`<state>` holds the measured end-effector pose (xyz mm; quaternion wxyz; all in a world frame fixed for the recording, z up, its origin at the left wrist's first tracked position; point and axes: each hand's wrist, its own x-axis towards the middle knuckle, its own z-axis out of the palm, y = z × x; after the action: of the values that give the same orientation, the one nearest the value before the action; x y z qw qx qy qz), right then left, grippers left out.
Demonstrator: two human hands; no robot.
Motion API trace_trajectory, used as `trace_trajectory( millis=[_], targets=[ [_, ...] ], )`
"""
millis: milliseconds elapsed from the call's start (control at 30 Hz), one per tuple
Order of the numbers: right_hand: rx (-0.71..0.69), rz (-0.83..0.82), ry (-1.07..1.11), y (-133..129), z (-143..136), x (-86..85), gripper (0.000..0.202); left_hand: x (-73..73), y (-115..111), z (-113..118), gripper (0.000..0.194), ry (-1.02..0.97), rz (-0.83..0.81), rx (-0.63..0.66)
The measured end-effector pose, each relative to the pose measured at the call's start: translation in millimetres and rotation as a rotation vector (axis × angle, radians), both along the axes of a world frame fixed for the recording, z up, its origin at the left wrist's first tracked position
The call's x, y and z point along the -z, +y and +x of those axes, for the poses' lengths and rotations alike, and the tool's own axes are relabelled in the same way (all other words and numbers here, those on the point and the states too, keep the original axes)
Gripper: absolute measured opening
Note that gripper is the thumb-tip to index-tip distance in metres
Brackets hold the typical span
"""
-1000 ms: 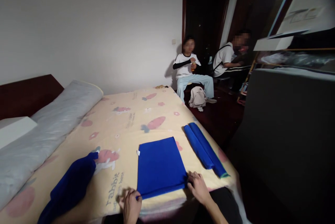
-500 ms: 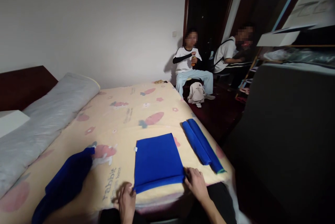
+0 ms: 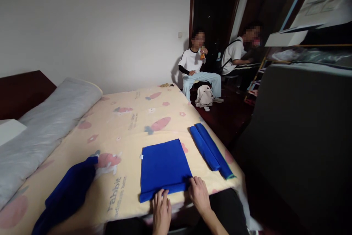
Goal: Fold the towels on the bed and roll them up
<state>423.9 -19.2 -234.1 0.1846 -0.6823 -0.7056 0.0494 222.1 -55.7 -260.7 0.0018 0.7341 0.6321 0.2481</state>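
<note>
A blue towel [image 3: 165,163] lies spread on the bed, its near edge turned over into a narrow fold. My left hand [image 3: 162,207] rests on the middle of that fold, fingers stretched forward and slightly apart. At the fold's right end, the curled fingers of my right hand [image 3: 199,194] pinch the towel; the thumb is partly hidden. A small white tag [image 3: 141,157] shows on the towel's left edge. To the right lie two rolled blue towels [image 3: 205,148], side by side. Another blue towel [image 3: 73,185] sits crumpled on the left.
The bed [image 3: 129,161] has a cream sheet with carrot and rabbit prints. A long grey pillow [image 3: 52,117] lies along its left side. Two people sit beyond the far right corner, one holding an orange bottle [image 3: 202,54]. A pale backpack [image 3: 204,95] stands on the floor. A dark panel [image 3: 297,136] rises at right.
My left hand has moved right, from the towel's near left corner to the middle of the fold. My right hand stays at the right end. The seated person has raised the bottle.
</note>
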Motion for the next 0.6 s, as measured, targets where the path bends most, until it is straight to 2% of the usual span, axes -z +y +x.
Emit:
trace_trajectory(
  millis=[67,133,200,267,333,433,600],
  targets=[
    [-0.098,-0.015,0.067,-6,-12,-3.8,0.038,-0.6,2,-2,0.037,0.019,0.004,0.007],
    [-0.288,-0.042,0.156,-12,-28,-4.2,0.048,0.0,5,-4,0.037,0.04,0.001,0.009],
    [-0.478,-0.076,0.23,-16,-42,-0.9,0.056,2.4,7,-5,0.037,0.046,-0.003,0.008],
    [-0.583,-0.103,0.275,-17,-50,4.2,0.057,5.6,9,-9,0.037,0.03,-0.012,0.011],
    [-0.632,-0.126,0.296,-16,-51,8.2,0.057,8.2,11,-16,0.038,0.005,-0.016,-0.009],
    [-0.674,-0.169,0.312,-14,-45,7.9,0.056,7.2,14,-33,0.035,-0.018,-0.004,-0.14],
    [-0.685,-0.23,0.334,-11,-39,1.1,0.055,-9.1,19,-53,0.031,0.062,-0.039,-0.347]
  ],
)
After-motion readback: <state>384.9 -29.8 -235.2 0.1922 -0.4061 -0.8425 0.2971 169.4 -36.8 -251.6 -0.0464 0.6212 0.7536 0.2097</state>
